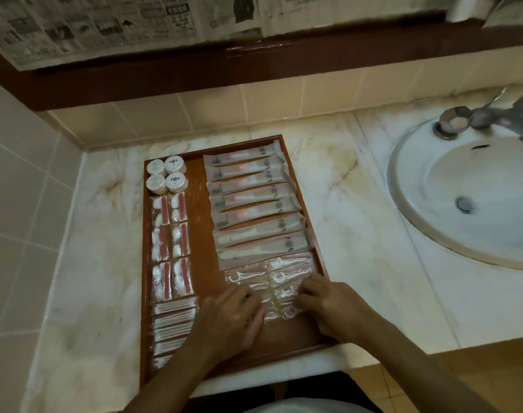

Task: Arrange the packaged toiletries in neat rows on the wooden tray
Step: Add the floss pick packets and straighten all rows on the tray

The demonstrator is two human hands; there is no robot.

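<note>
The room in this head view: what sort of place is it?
Most likely a hotel or guesthouse bathroom: a washbasin with a tap set in a marble counter, tiled walls, and a wooden tray of packaged guest toiletries.

One tray (199, 204), four round boxes (167, 175), nine long sachets (254, 204), six red-strip packets (171, 239).

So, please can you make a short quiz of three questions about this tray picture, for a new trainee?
1. True or false: the wooden tray sits inside the sink.
2. How many round white containers stand in the tray's far left corner?
3. Which packets do the left hand and right hand touch? A) long toothbrush sachets B) clear floss-pick packets C) cotton swab packets

Key: 1. False; it sits on the marble counter, left of the sink. 2. Four. 3. B.
</note>
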